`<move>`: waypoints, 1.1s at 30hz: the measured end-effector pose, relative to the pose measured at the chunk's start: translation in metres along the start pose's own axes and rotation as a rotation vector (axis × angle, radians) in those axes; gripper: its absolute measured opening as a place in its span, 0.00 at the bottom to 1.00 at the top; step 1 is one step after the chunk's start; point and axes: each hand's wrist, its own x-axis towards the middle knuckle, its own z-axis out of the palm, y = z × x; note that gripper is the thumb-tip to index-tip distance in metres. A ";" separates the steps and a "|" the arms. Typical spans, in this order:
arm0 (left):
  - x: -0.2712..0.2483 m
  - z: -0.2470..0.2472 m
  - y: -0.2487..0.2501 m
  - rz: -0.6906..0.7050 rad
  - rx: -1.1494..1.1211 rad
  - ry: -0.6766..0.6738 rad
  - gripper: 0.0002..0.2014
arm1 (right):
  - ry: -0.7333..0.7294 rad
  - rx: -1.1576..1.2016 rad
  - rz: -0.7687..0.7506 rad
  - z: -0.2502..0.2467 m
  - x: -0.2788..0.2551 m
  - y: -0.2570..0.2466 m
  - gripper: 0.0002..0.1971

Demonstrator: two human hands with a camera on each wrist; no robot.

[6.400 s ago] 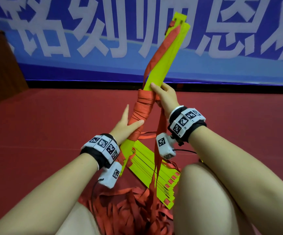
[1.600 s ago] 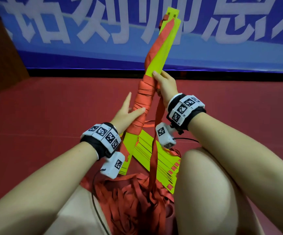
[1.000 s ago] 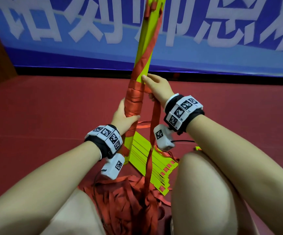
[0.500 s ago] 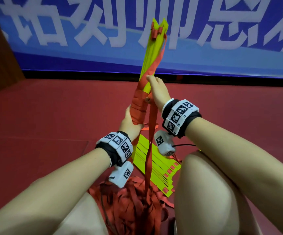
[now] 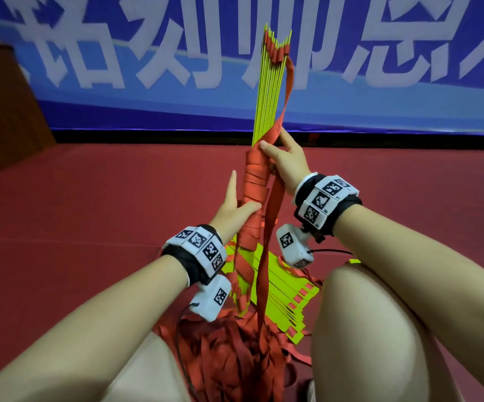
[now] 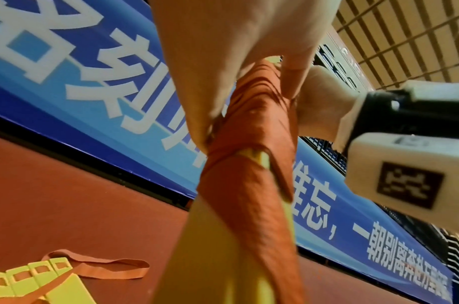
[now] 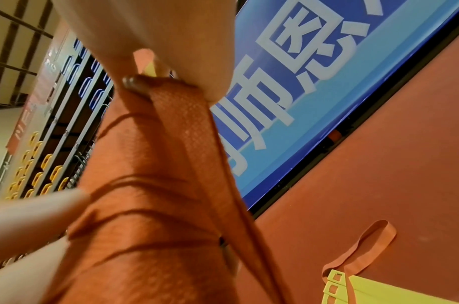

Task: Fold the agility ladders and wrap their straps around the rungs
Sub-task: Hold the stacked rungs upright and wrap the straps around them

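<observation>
A bundle of yellow rungs (image 5: pixel 268 91) stands upright, seen edge-on. Red strap coils (image 5: pixel 253 181) bind its middle. My left hand (image 5: pixel 242 198) grips the wrapped part from the left, thumb across the coils and one finger pointing up. Above it, my right hand (image 5: pixel 274 143) pinches the strap (image 5: pixel 277 127) against the rungs at the top of the coils. A loose strap length (image 5: pixel 265 256) hangs down to a red strap heap (image 5: pixel 235 358). In the wrist views the coils (image 6: pixel 251 115) (image 7: pixel 171 144) fill the middle under each hand.
A second stack of yellow rungs (image 5: pixel 287 291) lies on the red floor (image 5: pixel 90 213) between my knees, with a strap loop (image 7: pixel 366 242) beside it. A blue banner (image 5: pixel 379 105) runs along the back. A brown block (image 5: pixel 0 111) stands far left.
The bundle has turned about its long axis, so the rungs now show edge-on. My left hand has shifted its hold and one finger now points up. The right hand stays at the coils' top.
</observation>
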 end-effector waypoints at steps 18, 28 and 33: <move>-0.004 0.007 -0.007 0.090 -0.033 0.071 0.41 | -0.225 -0.521 0.199 -0.020 -0.007 -0.013 0.16; 0.000 0.005 -0.010 0.093 0.344 0.215 0.47 | 0.073 -0.221 0.205 -0.008 -0.002 -0.008 0.14; -0.001 0.001 -0.003 0.090 0.459 0.262 0.50 | 0.138 -0.133 0.202 0.009 0.001 -0.010 0.06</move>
